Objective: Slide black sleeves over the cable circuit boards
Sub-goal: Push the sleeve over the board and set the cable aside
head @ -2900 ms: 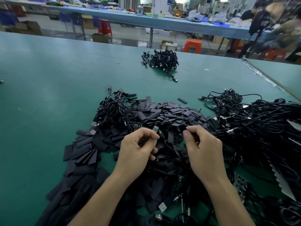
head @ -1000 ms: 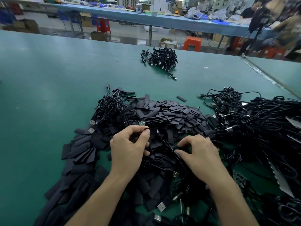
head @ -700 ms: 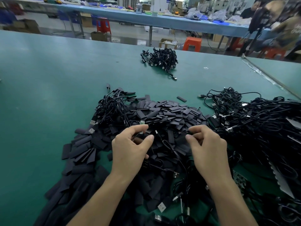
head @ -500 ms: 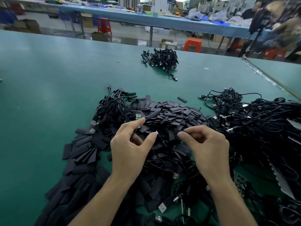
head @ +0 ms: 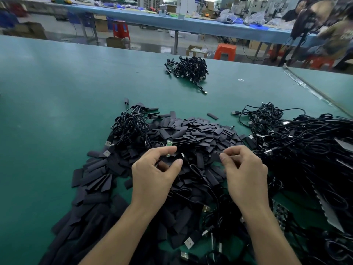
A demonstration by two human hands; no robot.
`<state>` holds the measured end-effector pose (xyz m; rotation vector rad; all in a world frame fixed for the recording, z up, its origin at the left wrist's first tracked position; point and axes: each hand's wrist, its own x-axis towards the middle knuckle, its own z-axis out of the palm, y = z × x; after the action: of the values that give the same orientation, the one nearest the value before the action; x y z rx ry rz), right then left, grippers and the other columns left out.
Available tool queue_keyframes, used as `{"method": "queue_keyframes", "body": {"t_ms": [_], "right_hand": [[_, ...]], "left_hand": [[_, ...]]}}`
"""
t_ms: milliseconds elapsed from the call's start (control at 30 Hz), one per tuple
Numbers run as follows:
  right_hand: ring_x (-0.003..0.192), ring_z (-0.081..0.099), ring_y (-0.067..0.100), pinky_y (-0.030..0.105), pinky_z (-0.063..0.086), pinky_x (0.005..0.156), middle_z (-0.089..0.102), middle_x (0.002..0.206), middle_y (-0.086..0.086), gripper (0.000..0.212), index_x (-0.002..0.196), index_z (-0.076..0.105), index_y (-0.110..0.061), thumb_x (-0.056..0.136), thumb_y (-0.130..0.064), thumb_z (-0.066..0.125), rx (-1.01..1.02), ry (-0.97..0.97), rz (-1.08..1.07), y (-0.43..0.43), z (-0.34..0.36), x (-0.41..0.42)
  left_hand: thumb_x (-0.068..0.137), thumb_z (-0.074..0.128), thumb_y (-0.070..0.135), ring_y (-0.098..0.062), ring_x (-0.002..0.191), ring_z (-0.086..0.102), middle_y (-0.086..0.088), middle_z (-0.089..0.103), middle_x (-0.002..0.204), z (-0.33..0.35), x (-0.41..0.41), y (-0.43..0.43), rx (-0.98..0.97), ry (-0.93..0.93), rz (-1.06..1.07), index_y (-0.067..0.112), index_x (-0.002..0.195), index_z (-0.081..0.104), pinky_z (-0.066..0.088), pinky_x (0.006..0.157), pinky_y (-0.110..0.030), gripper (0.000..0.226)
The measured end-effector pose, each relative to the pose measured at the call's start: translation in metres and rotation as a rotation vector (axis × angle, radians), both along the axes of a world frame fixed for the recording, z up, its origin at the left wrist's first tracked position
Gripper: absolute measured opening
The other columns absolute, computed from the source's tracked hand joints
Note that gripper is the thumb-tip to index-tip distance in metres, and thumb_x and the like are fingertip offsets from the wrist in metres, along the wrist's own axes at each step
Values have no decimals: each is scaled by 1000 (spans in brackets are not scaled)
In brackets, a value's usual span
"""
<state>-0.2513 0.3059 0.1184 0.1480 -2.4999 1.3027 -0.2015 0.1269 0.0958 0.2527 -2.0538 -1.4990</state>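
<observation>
The small green circuit board (head: 169, 144) is where we start. It stands just past the fingertips of our left hand (head: 155, 171), above the near edge of the pile of sleeves (head: 200, 132). Its long axis runs up and away from us, nearly upright in the view, and its free end points to the far side. The left thumb and forefinger are curled in a pinch at its lower end, where its thin cable (head: 198, 171) leaves and trails back toward us between the two hands.

To the right of the board, across a clear gap, our right hand (head: 246, 169) has thumb and forefinger closed on what looks like one black sleeve (head: 214, 157). It is dark against the dark pile, so we cannot tell which way its mouth faces. The other fingers of that hand are loosely curled.

The coming move turns on that gap and that axis. We judge that the sleeve must travel left and line its opening up with the board's far tip, or else the left hand must tip the board over toward the right. The right hand carries the sleeve, while the left only steadies.

Further out, a heavy tangle of cables (head: 305, 142) lies to the right, a smaller bundle (head: 189, 68) sits far off, and the green counter (head: 57, 102) carries all of it.
</observation>
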Motion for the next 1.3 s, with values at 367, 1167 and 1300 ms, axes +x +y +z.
{"method": "queue_keyframes", "body": {"t_ms": [367,1167,1300], "right_hand": [[89,72,11,19,55,77,75,91,-12,29,96,76,-32,87,-5,73,-283,-47,526,-20,4,10],[86,68,6,22,54,75,70,88,-15,27,97,79,-29,74,-17,86,-32,116,478,-22,2,11],[87,67,8,27,54,76,70,87,-16,25,97,79,-28,75,-18,85,-33,125,470,-22,1,10]], "left_hand": [[87,75,24,-22,60,66,1,72,70,4,1,4,40,-22,-204,26,83,77,54,57,-39,5],[95,66,17,-6,54,65,4,73,65,9,2,2,120,-76,-293,28,80,79,49,53,-17,23],[95,67,16,-4,58,67,7,74,67,10,2,2,89,-79,-282,29,80,78,49,56,-15,23]]}}
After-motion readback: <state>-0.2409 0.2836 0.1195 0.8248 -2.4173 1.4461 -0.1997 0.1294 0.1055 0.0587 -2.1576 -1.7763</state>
